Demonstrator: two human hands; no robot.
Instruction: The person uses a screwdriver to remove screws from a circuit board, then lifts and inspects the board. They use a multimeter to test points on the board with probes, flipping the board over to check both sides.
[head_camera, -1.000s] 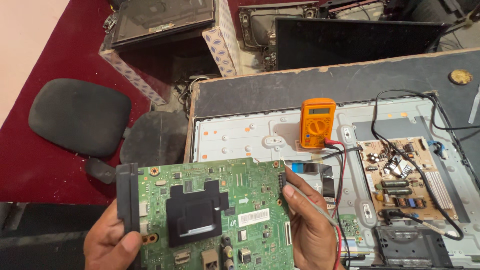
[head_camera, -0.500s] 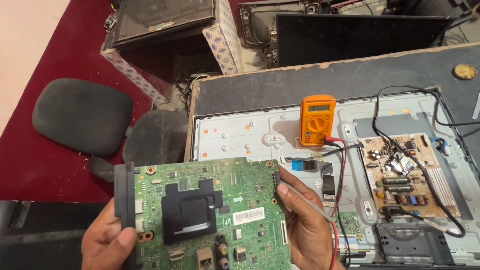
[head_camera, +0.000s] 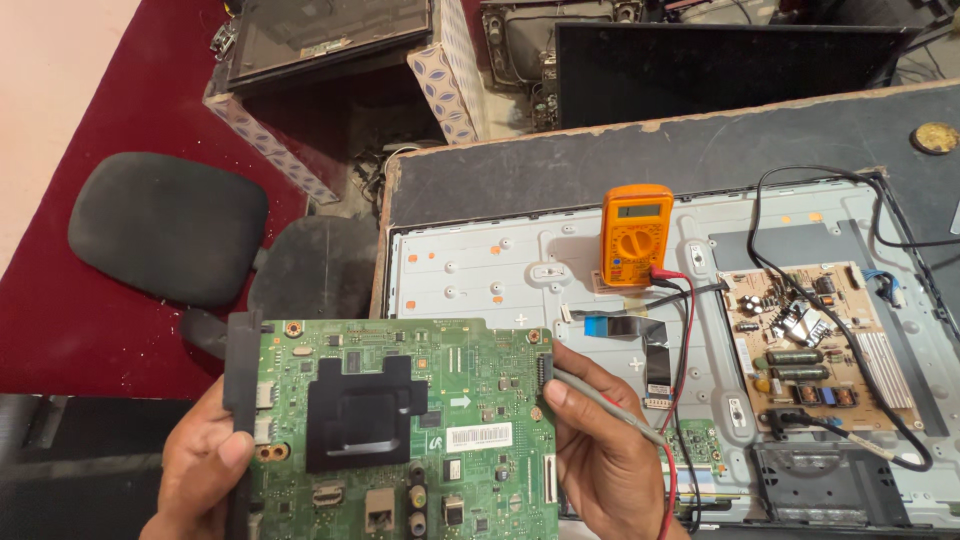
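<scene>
Both hands are clenched on a green circuit board, which is held flat and face-up in front of the person, above the near edge of the desk. The left hand grips the left edge, with the thumb pressed on the black connector strip that runs along it. The right hand grips the right edge, and a grey probe is pinched under its fingers, so board and probe are carried together. Held by its edges in this way, the board's parts and black shield are left uncovered for viewing.

Behind the board, an opened flat television lies back-up on the desk, with an orange multimeter resting on its metal panel and a tan power board fixed at the right. Red and black leads trail from the meter toward the right hand.

Compared with the earlier frames, the board is seen slightly further left and more level; the grip is unchanged.
</scene>
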